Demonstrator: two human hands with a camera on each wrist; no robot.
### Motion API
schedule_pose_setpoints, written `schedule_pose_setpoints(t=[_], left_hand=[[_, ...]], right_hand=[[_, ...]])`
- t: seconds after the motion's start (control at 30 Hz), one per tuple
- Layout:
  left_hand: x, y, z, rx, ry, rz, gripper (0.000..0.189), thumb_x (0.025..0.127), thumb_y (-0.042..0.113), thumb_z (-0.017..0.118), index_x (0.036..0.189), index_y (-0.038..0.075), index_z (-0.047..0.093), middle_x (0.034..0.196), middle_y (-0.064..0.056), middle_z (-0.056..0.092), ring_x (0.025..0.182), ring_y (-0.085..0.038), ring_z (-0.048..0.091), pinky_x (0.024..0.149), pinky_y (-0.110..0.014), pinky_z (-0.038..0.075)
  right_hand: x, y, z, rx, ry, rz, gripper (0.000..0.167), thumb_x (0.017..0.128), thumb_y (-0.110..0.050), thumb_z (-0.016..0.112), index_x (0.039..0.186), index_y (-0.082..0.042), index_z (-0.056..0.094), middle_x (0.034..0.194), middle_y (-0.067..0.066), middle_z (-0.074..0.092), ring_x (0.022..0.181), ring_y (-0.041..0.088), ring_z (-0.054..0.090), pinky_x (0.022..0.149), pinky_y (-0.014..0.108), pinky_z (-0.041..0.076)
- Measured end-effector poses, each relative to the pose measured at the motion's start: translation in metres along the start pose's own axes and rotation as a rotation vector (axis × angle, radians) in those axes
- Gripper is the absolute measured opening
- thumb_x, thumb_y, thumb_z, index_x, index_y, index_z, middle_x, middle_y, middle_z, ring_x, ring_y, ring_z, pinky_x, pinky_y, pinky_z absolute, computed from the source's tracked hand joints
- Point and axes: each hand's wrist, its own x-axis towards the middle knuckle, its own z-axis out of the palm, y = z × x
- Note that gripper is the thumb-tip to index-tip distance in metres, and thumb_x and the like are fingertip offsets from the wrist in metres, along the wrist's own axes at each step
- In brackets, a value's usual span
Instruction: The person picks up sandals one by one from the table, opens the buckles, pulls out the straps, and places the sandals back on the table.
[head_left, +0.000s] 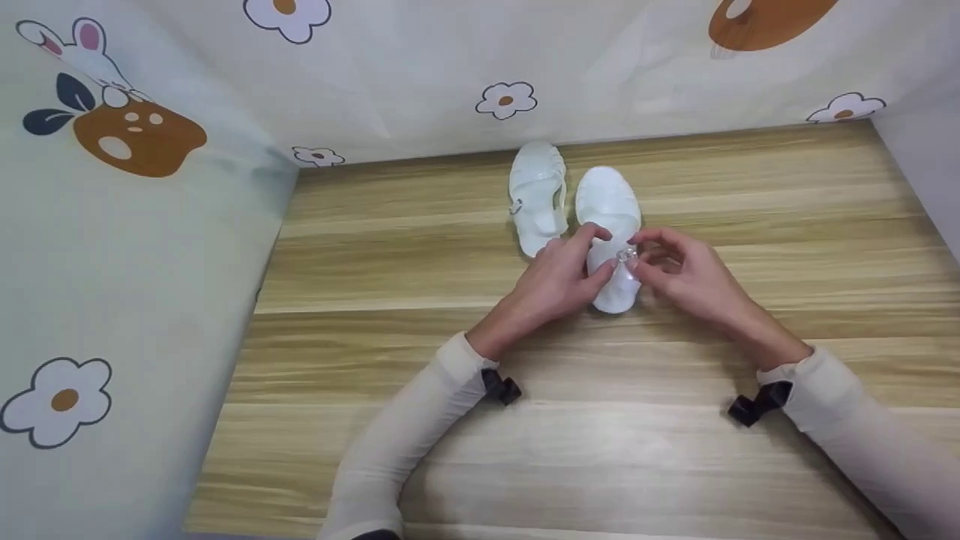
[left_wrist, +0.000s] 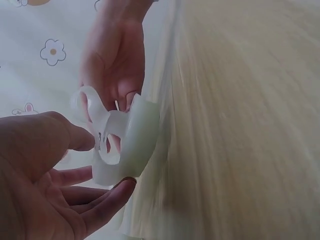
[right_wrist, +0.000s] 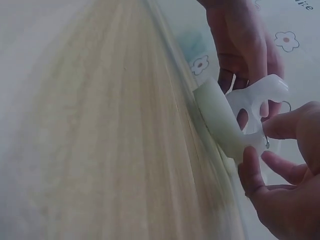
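Two white sandals lie on the wood-grain tabletop. Both hands work at the right-hand sandal (head_left: 604, 193), its toe pointing away from me. My left hand (head_left: 555, 279) grips its left side, the thumb beside the clear buckle (head_left: 625, 256). From the other side my right hand (head_left: 691, 276) pinches the ankle strap at that buckle, thumb and index finger close round it. In the right wrist view, a thin metal buckle piece (right_wrist: 267, 142) shows by the right thumb. The other sandal (head_left: 537, 169) stands just left, with its own buckle (head_left: 516, 206) on the strap.
The wood-grain tabletop (head_left: 390, 360) stretches out on both sides and toward me. A pale cloth (head_left: 420, 90) with flowers and cartoon figures hangs along the back edge, close behind the toes, and another side of it stands at left. Black wrist mounts (head_left: 501, 386) sit on both sleeves.
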Motion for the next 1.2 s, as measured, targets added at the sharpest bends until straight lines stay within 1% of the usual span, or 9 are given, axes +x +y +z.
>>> schedule_pose_setpoints(t=[0.13,0.23,0.37,0.47,0.5,0.73,0.93,1.07,1.2], left_hand=[[0.007,0.002,0.002,-0.027,0.022,-0.008,0.038,0.107,0.033,0.067,0.138,0.010,0.060,0.081,-0.001,0.064,0.071,-0.012,0.057,0.057,-0.022,0.040],[0.012,0.003,0.004,-0.045,0.048,-0.022,0.041,0.109,0.035,0.065,0.139,0.009,0.060,0.090,-0.005,0.071,0.078,-0.014,0.061,0.064,-0.025,0.047],[0.020,0.006,0.010,-0.084,0.081,-0.056,0.045,0.112,0.039,0.057,0.142,0.005,0.058,0.119,-0.012,0.075,0.104,-0.020,0.070,0.090,-0.031,0.057],[0.028,0.009,0.017,-0.124,0.094,-0.094,0.052,0.114,0.045,0.049,0.145,0.003,0.056,0.139,-0.015,0.069,0.126,-0.024,0.067,0.108,-0.035,0.055],[0.031,0.010,0.019,-0.134,0.099,-0.109,0.054,0.114,0.047,0.047,0.146,0.004,0.055,0.141,-0.015,0.067,0.129,-0.024,0.066,0.109,-0.036,0.054],[0.049,0.013,0.032,-0.121,0.135,-0.205,0.061,0.113,0.056,0.042,0.150,0.009,0.051,0.143,-0.012,0.060,0.134,-0.025,0.056,0.113,-0.039,0.048],[0.061,0.005,0.041,-0.110,0.158,-0.249,0.061,0.113,0.055,0.043,0.151,0.009,0.052,0.146,-0.015,0.058,0.136,-0.029,0.053,0.113,-0.039,0.049],[0.066,-0.001,0.043,-0.136,0.166,-0.291,0.060,0.111,0.059,0.045,0.149,0.013,0.054,0.143,-0.013,0.059,0.133,-0.028,0.054,0.110,-0.039,0.051],[0.071,-0.004,0.043,-0.198,0.178,-0.315,0.062,0.109,0.063,0.047,0.149,0.015,0.054,0.146,-0.012,0.058,0.136,-0.027,0.054,0.112,-0.040,0.051]], right_hand=[[0.008,0.000,-0.002,0.023,0.035,-0.016,0.042,0.102,-0.016,0.075,0.139,-0.001,0.062,0.128,0.016,0.069,0.109,0.011,0.068,0.091,0.012,0.056],[0.016,0.000,-0.002,0.036,0.050,-0.027,0.041,0.102,-0.015,0.075,0.138,0.000,0.062,0.128,0.014,0.068,0.110,0.012,0.067,0.093,0.012,0.056],[0.026,0.002,-0.002,0.031,0.073,-0.042,0.038,0.102,-0.013,0.073,0.137,0.000,0.063,0.127,0.008,0.067,0.112,0.011,0.067,0.094,0.013,0.056],[0.035,0.002,-0.003,0.039,0.093,-0.043,0.036,0.102,-0.009,0.070,0.137,0.002,0.064,0.129,0.006,0.066,0.112,0.011,0.067,0.092,0.014,0.056],[0.038,0.003,-0.004,0.038,0.102,-0.042,0.037,0.102,-0.007,0.069,0.137,0.002,0.064,0.130,0.007,0.065,0.112,0.011,0.066,0.091,0.014,0.056],[0.063,0.005,-0.006,0.050,0.152,0.027,0.039,0.098,-0.005,0.062,0.137,-0.003,0.066,0.133,0.013,0.068,0.111,0.011,0.065,0.093,0.016,0.053],[0.078,0.014,-0.005,0.070,0.142,0.052,0.042,0.097,-0.006,0.060,0.139,0.000,0.065,0.126,0.006,0.069,0.103,0.007,0.064,0.084,0.018,0.052],[0.084,0.018,-0.005,0.115,0.128,0.061,0.040,0.100,-0.009,0.060,0.138,0.004,0.064,0.120,0.003,0.071,0.101,0.004,0.066,0.083,0.017,0.054],[0.088,0.017,-0.005,0.127,0.151,0.075,0.038,0.101,-0.009,0.061,0.137,0.002,0.064,0.124,0.005,0.071,0.105,0.004,0.067,0.085,0.017,0.054]])
